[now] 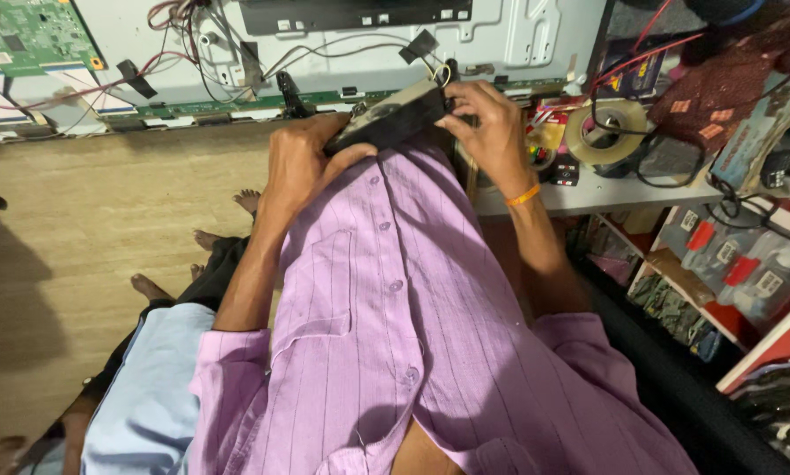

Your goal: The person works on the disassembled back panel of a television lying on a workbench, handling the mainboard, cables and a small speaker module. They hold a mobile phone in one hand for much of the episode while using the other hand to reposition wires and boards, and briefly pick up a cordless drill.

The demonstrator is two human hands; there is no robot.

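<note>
A dark, dusty rectangular box, like a small speaker or power unit, is held against my purple striped shirt. My left hand grips its lower left end. My right hand holds its upper right end, where thin wires run off towards an opened flat-screen panel. An orange band circles my right wrist.
The opened panel lies on the wooden floor with a green circuit board and red and black wires. A tape roll and small parts sit on a grey shelf at right. Another person's bare feet and light blue sleeve are at lower left.
</note>
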